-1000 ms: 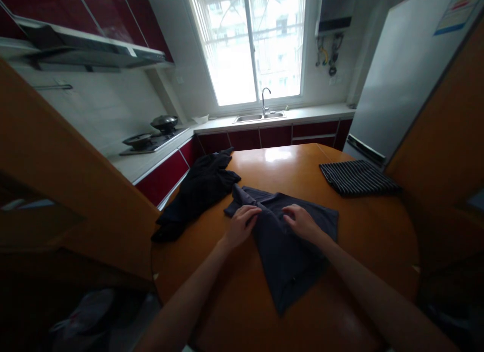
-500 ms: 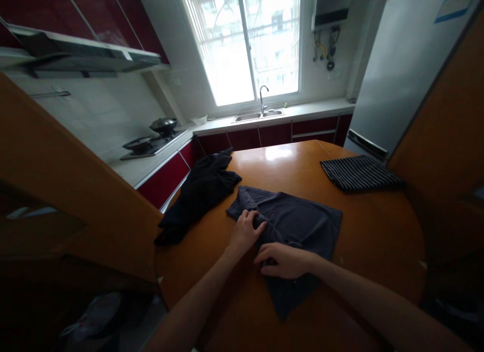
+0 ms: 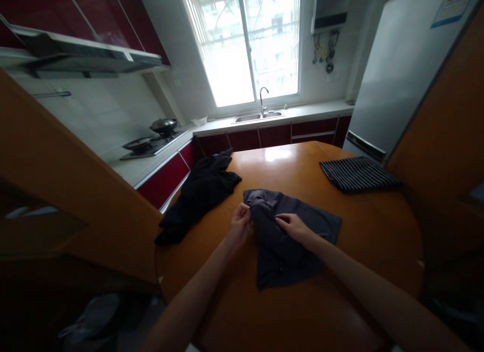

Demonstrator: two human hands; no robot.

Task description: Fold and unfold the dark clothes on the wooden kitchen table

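Note:
A dark grey shirt [image 3: 291, 241] lies partly folded in the middle of the round wooden table [image 3: 295, 165]. My left hand [image 3: 241, 224] pinches the shirt's left edge near the collar, fingers closed on the cloth. My right hand [image 3: 293, 226] rests on top of the shirt a little to the right, fingers curled and pressing the fabric down. Both forearms reach in from the bottom of the view.
A crumpled black garment [image 3: 200, 190] hangs over the table's left edge. A folded striped cloth [image 3: 357, 174] lies at the table's right rear. Behind are red cabinets, a stove with pans [image 3: 151, 135], a sink [image 3: 259, 116] under the window and a grey fridge [image 3: 397, 74].
The shirt's left part has been folded over, so its left edge now sits further right. My right hand moved up from the lower fold onto the shirt's middle; my left stays at the left edge.

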